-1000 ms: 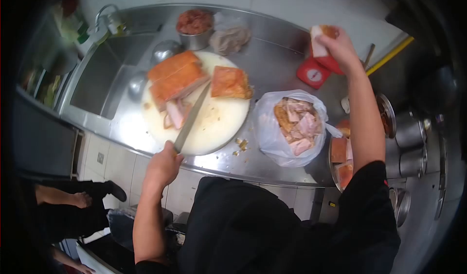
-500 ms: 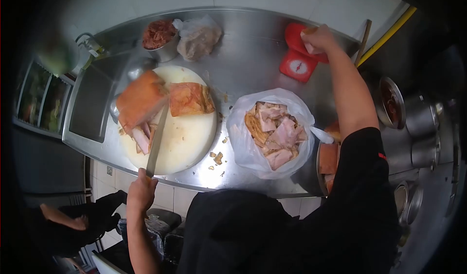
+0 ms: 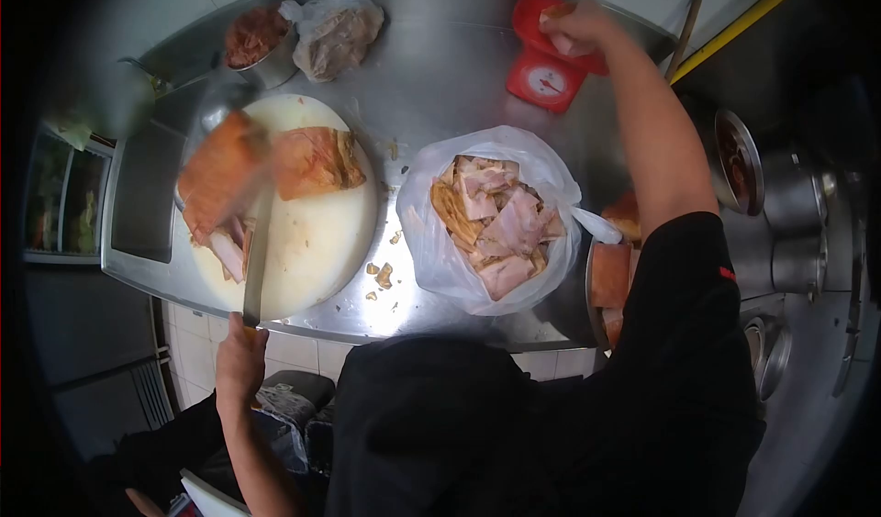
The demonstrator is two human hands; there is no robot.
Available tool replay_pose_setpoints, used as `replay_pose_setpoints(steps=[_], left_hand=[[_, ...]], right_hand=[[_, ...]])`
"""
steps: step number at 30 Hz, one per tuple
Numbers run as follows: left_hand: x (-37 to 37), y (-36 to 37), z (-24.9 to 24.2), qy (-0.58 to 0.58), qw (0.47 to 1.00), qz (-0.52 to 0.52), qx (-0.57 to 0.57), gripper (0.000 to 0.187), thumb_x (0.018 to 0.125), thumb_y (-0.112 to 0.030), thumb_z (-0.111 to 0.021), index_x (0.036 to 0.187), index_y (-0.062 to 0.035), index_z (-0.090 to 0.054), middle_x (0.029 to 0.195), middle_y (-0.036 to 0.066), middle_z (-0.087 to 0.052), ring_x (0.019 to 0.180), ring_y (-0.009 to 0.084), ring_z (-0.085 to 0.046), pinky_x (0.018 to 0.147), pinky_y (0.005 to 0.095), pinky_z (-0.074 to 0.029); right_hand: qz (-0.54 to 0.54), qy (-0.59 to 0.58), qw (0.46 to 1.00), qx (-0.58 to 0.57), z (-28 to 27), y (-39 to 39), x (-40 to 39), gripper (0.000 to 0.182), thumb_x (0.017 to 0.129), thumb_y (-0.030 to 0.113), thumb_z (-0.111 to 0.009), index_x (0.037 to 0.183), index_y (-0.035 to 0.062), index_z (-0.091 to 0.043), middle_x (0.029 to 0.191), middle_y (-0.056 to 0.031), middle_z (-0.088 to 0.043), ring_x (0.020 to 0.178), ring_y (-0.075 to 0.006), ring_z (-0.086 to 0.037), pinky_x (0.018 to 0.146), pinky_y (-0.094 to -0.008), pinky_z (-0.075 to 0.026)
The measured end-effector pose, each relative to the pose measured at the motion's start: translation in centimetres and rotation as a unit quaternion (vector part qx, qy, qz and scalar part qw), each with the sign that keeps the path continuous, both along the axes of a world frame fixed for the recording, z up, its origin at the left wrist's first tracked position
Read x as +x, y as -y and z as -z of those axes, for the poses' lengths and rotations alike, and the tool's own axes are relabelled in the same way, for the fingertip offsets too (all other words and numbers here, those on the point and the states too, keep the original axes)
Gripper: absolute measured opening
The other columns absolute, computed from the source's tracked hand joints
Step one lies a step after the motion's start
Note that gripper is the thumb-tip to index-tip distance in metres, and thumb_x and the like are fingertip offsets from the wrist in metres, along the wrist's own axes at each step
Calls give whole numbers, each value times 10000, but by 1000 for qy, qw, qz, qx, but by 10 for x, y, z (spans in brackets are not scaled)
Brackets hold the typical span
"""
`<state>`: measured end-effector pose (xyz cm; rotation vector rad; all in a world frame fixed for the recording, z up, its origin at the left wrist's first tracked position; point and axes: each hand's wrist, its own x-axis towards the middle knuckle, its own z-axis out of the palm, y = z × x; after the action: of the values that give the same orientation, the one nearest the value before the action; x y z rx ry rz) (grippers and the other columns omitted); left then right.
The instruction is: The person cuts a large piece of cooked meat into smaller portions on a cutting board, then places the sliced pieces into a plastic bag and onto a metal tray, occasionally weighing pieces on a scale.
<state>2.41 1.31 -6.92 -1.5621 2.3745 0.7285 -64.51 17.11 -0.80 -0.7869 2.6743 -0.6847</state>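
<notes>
Steel surface (image 3: pixel 459 77) fills the middle of the view, curving from the sink (image 3: pixel 147 187) at far left to a row of metal pots (image 3: pixel 798 214) at right. On its left part lies a round white cutting board (image 3: pixel 312 242), carrying two slabs of orange-skinned roast pork: a big one (image 3: pixel 220 173) at the board's left edge and a smaller one (image 3: pixel 312 161) just beside it, with a few pale slices (image 3: pixel 225 251) under the big slab. Right of the board, near the middle, stands an open white plastic bag (image 3: pixel 440 251) full of chopped pork pieces (image 3: pixel 500 223). Between board and bag lie small meat scraps (image 3: pixel 381 274).

At the far right of the surface stands a red kitchen scale (image 3: pixel 543 81). The right hand (image 3: pixel 576 31) is over its pan, fingers closed around a pale piece of meat (image 3: pixel 555 40) that sits on or just above the pan; I cannot tell which. The left hand (image 3: pixel 240 366) is at the near edge, below the board, fist wrapped around the handle of a long cleaver-like knife (image 3: pixel 257 260), whose blade lies across the board's left half, beside the slices.

At the far left edge sit a metal bowl of reddish meat (image 3: pixel 255 38) and a knotted plastic bag (image 3: pixel 335 33), close together. More pork chunks (image 3: pixel 613 274) lie in a tray at the near right, partly hidden by the right arm.
</notes>
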Motion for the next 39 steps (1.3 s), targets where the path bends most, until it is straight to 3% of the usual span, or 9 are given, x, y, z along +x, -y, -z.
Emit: replay_pose_setpoints(steps=[2,7,10,13,16,20,24,30,39], left_hand=[[0,0,0,8,1000,-4,-2,335,984,-180,-641,1184,8,-450,894,353,-665,902,568,-620,748,615,-471],[1,0,1,4,1000,-3,-3,336,981,-178,-647,1181,10,-452,891,347,-667,897,564,-623,743,607,-472],[-1,0,-1,5,1000,-7,1,340,979,-181,-651,1177,11,-452,889,348,-667,895,564,-623,743,604,-473],[-1,0,-3,7,1000,-12,5,340,977,-179,-652,1175,11,-453,890,347,-668,898,564,-624,746,605,-473],[-2,0,-3,9,1000,-11,4,340,978,-178,-648,1184,9,-453,900,347,-670,901,566,-624,747,607,-472],[2,6,2,14,1000,-1,8,342,985,-188,-641,1193,2,-447,910,342,-676,894,566,-629,743,597,-478],[8,12,4,-4,1000,7,21,327,1001,-190,-629,1176,-3,-425,861,308,-689,756,496,-679,650,544,-510],[9,20,-1,-56,994,6,92,283,1015,-138,-595,1175,-6,-402,684,130,-582,477,235,-582,412,384,-476],[22,44,15,-77,990,62,105,396,1017,-130,-598,1294,43,-375,671,87,-548,442,182,-539,360,344,-461]], right_hand=[[-23,2,1000,11,0,0,-8,1105,618,552,-903,1319,-194,-488,1209,-277,-670,1131,-334,-677,952,-404,-548],[9,-88,995,47,10,8,-31,1180,598,605,-896,1335,-211,-467,1242,-293,-657,1154,-341,-673,952,-408,-546],[0,-76,994,78,9,6,-30,1139,615,581,-887,1362,-172,-473,1247,-277,-661,1140,-350,-677,944,-401,-549],[12,-132,991,-1,35,3,-28,876,634,490,-903,1204,-121,-639,1115,-251,-716,1027,-309,-722,898,-391,-577],[25,-45,999,-7,30,-3,-25,791,677,464,-885,1238,-45,-655,1104,-190,-723,1014,-289,-718,851,-396,-582],[71,240,954,-167,-20,-57,-23,689,749,417,-851,1264,6,-653,1154,-110,-708,1033,-236,-693,847,-342,-549],[64,114,975,-177,-72,-134,47,839,797,355,-809,1458,-46,-483,1209,-124,-673,1025,-202,-678,895,-352,-547],[134,21,981,-138,-95,-250,157,958,744,341,-849,1482,-104,-432,1347,-199,-610,1191,-246,-624,1024,-327,-486],[381,-77,915,-108,-60,-362,223,1083,700,387,-860,1536,-85,-358,1417,-253,-594,1307,-320,-599,1090,-342,-468]])
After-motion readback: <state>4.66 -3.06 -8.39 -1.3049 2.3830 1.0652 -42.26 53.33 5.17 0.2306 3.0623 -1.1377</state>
